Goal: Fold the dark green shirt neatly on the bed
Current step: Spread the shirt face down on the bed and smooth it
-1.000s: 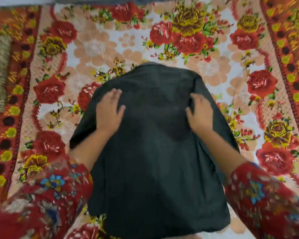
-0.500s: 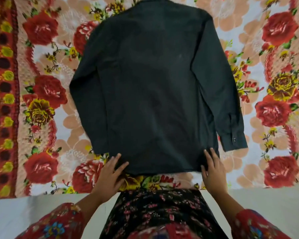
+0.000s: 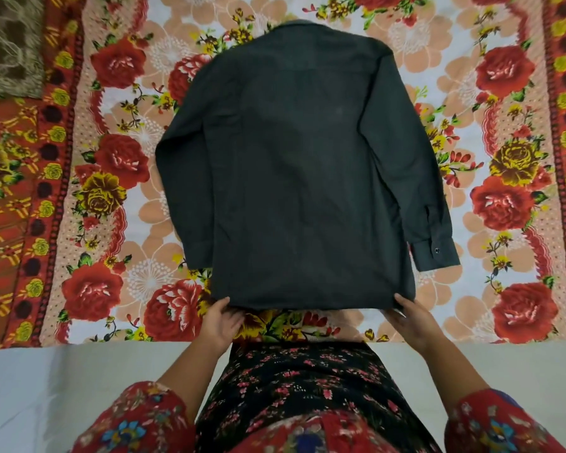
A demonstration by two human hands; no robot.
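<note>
The shirt (image 3: 294, 165) lies on the bed (image 3: 504, 93), spread flat with its back side up. The collar (image 3: 294, 23) is at the far end and the hem (image 3: 307, 304) is near to us. We judge that the task is only at its beginning: the cloth is smooth and laid out, but no fold is made yet. The left sleeve (image 3: 180, 178) and the right sleeve (image 3: 415, 178) both rest open along the body of the shirt, and the cuff (image 3: 435, 255) of the right one points out to the side. What is left, in our opinion, is to bring the sleeves and sides inward and then to fold the length.

We reach forward with both forearms, a little apart. Our left hand (image 3: 223, 320) grasps the left corner of the hem, and our right hand (image 3: 410, 317) grasps the right corner. Each thumb lies on top of the cloth, and the other fingers seem to go under the edge, though we cannot see them fully. Both wrists stay low, close to the bed.
</note>
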